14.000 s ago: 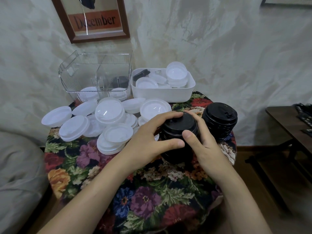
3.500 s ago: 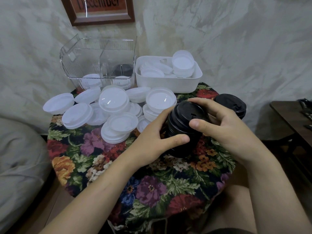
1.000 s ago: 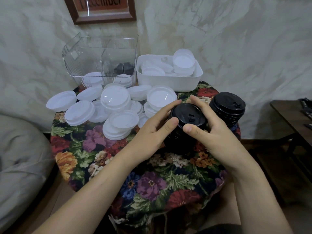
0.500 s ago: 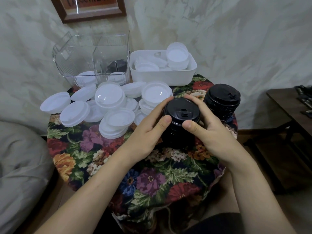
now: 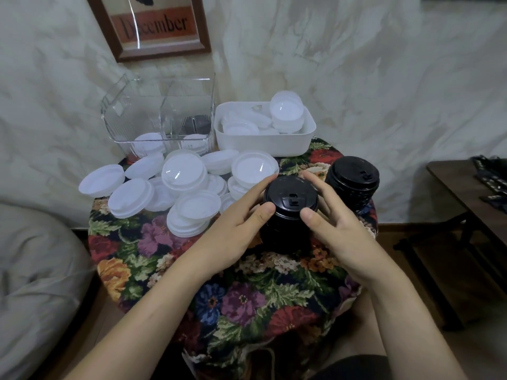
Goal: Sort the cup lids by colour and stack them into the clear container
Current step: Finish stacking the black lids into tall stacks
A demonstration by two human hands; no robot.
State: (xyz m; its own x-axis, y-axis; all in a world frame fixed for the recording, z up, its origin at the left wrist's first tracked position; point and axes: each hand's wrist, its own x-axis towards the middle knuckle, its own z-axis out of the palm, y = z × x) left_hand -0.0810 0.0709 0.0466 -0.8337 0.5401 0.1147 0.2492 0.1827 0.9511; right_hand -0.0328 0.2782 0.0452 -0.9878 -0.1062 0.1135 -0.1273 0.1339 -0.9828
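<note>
— Where's the black lid stack (image 5: pixel 290 198)?
— Right of centre on the tabletop (image 5: pixel 247 297), left hand (image 5: pixel 241 229) and right hand (image 5: pixel 337 231) gripping it.
— Obstacles?
— Loose white lids (image 5: pixel 183 174) lie before the far-left clear container (image 5: pixel 159 113).

The left hand (image 5: pixel 236 229) and right hand (image 5: pixel 338 234) grip a black lid stack (image 5: pixel 290 197); white lids (image 5: pixel 183 174) lie beside.

A single head-worn camera looks forward and steeply down onto the cloth-covered surface (image 5: pixel 247 286), close enough that both forearms enter from the bottom edge and the left hand (image 5: pixel 236 234) and right hand (image 5: pixel 340 237) meet near frame centre around the black lid stack (image 5: pixel 289 192). Its wide angle also takes in the wall (image 5: pixel 384 78) behind, a cropped framed print (image 5: pixel 153 26) at top left, a grey cushion (image 5: pixel 35 283) at far left and a dark side table (image 5: pixel 472 187) at far right.
</note>
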